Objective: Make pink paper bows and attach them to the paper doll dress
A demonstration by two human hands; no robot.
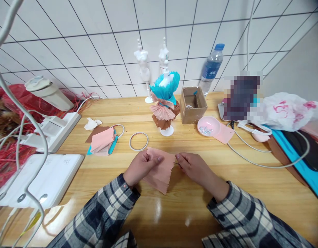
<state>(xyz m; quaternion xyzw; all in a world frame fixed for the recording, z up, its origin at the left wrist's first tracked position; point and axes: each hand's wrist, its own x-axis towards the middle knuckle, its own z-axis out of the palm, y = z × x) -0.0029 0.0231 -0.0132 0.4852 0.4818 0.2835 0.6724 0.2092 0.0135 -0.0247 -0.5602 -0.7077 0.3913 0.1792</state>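
My left hand (142,166) is closed on a pink piece of cloth (160,170) with a zigzag-cut edge, thumb on top. The cloth hangs just above the table, its zigzag edge facing right. At its upper right corner, my right hand (190,164) is closed in a pinch, fingertips touching or nearly touching the cloth. A thin dark, needle-like thing shows below those fingertips; most of it is hidden. Beyond the hands stands a small dress form (165,100) wearing gathered turquoise, pink and brown cloth. A pale ring (138,133) lies flat just beyond my left hand.
Folded cloth pieces (102,140) lie left. At the back are a bare white dress form (142,65), a cardboard box (193,115), a pink dish (208,132) of small beads and a water bottle (212,69). A white power bank (53,177) and cables occupy the left side.
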